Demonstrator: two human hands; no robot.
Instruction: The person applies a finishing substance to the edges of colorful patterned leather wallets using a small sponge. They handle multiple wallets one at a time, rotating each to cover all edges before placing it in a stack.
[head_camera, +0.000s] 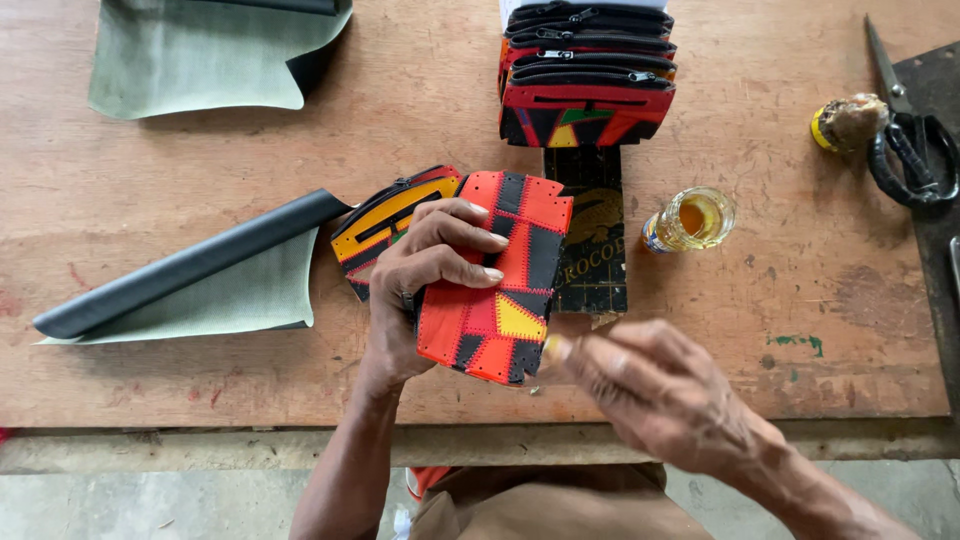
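1. My left hand (420, 275) has its grip closed around a patchwork pouch (495, 280), fingers across its front, holding it just above the counter (150, 380).
2. My right hand (650, 385) is blurred; its fingertips meet the pouch's lower edge, and I cannot tell how far that grip is open.
3. A second pouch (385, 220) lies behind my left hand, a glass jar (690, 220) to the right.

Jar (692, 220) right of held pouch (497, 278); scissors (908, 130) far right.
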